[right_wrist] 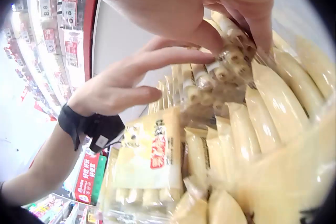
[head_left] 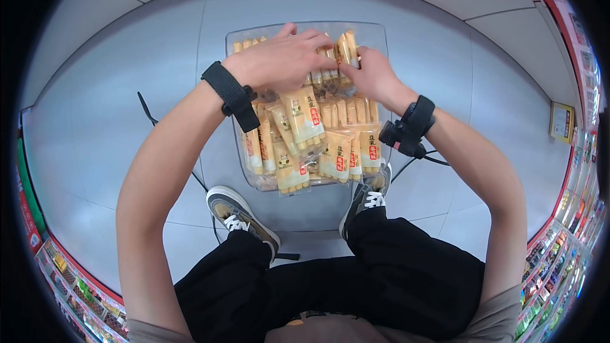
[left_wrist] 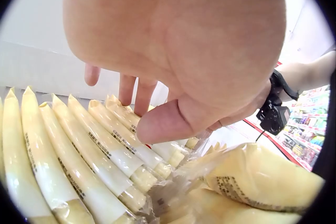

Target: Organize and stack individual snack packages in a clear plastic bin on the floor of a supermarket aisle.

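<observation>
Lying under both hands, snack packs, right-gripped

Head view steep down, mid-range; wrist views very close, blurry, probably sharing snack packs.

Snack packs in bin before shoes.

We cannot read the print on the snack packs; our left hand covers the far packs, and the shelf goods at lower right blur.
</observation>
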Demonstrator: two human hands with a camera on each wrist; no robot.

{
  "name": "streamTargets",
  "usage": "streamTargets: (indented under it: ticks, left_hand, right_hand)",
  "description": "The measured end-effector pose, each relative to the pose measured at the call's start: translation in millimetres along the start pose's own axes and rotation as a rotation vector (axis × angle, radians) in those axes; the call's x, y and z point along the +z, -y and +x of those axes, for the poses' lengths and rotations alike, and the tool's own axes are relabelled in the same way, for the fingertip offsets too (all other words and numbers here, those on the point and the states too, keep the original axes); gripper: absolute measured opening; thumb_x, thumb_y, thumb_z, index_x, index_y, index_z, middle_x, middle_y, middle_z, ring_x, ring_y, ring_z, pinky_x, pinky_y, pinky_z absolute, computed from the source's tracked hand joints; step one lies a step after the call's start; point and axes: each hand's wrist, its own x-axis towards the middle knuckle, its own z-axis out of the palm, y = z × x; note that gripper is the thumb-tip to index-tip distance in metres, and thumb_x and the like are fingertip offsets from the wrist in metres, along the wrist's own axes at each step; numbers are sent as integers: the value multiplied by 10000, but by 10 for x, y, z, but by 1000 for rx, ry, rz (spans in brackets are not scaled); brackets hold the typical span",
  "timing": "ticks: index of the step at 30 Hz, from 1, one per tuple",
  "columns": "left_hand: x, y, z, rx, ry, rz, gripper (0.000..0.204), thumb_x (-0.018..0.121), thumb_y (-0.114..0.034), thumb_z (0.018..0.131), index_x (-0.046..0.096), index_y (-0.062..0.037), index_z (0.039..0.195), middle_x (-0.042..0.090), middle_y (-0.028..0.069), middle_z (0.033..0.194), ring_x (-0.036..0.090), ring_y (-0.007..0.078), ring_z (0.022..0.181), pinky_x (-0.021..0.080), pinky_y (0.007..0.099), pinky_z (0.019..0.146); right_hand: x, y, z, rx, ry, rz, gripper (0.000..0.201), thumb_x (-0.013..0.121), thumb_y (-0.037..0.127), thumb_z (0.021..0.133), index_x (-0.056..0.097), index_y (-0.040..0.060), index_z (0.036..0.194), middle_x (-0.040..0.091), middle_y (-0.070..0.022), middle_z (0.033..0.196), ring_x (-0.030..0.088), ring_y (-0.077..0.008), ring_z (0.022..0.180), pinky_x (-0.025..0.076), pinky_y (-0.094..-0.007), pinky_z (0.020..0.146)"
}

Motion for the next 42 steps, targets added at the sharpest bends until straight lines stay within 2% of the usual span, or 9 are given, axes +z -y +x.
streamTargets:
  ticks: [8,11,14,19,25,31,34,37,42]
  left_hand:
    - [-202,-85,179,85,-54,-83,457,504,80,746,612,-45,1172,567,92,1278,506,232,1206,340,400,1021]
    - [-254,-178,281,13,144,-25,462,503,71,745,621,-58,1173,551,79,1324,493,221,1233,344,409,1018]
    - [-189,-105,313,77,78,19,348,540,2,742,672,-77,1054,612,47,1194,543,181,1157,348,426,1004]
    - [50,10,283,129,-6,71,383,544,-2,757,674,-109,1101,561,42,1341,502,160,1255,344,427,1025]
    - [13,-1,254,95,30,102,553,541,-7,798,580,-219,1307,502,32,1422,424,149,1342,351,393,1049]
    - [98,25,189,159,-50,191,575,529,-16,817,575,-283,1324,458,16,1459,416,167,1351,341,407,1070]
    - [70,3,193,145,-28,166,633,520,32,770,560,-250,1335,429,20,1478,393,189,1367,338,414,1087]
    - [54,-21,190,121,-9,151,661,517,56,748,551,-231,1343,409,24,1491,378,202,1378,334,420,1096]
    - [86,-14,199,122,18,155,652,511,52,761,554,-240,1341,400,30,1497,368,205,1385,319,450,1102]
  right_hand:
    - [-68,34,-84,-98,163,-138,279,533,159,909,566,-56,1083,647,-277,982,626,-422,968,491,-480,831]
    - [-141,45,-110,-218,184,-228,250,542,141,897,587,-67,1027,651,-276,931,634,-423,924,503,-469,801]
    - [-239,102,-203,-273,156,-246,233,560,137,884,606,-71,978,653,-267,876,642,-417,853,518,-452,761]
    - [-425,156,-527,-421,62,-279,167,619,106,822,634,-59,839,648,-249,804,658,-393,815,535,-452,718]
    - [-192,3,-1064,-629,56,-597,545,727,466,772,524,-6,954,600,-160,729,626,-329,725,473,-397,678]
    - [-150,152,-1107,-327,301,-437,634,791,394,745,458,-27,1083,628,-178,838,644,-325,828,479,-408,737]
    - [34,4,-1181,-321,98,-53,647,824,272,733,437,-25,1158,617,-231,985,656,-330,916,494,-419,834]
    - [98,-72,-1310,18,169,421,680,830,195,722,423,-9,1227,588,-255,1103,648,-350,983,497,-415,897]
    - [299,-144,-1407,-128,71,209,738,815,286,741,398,4,1280,591,-241,1150,642,-384,956,517,-434,842]
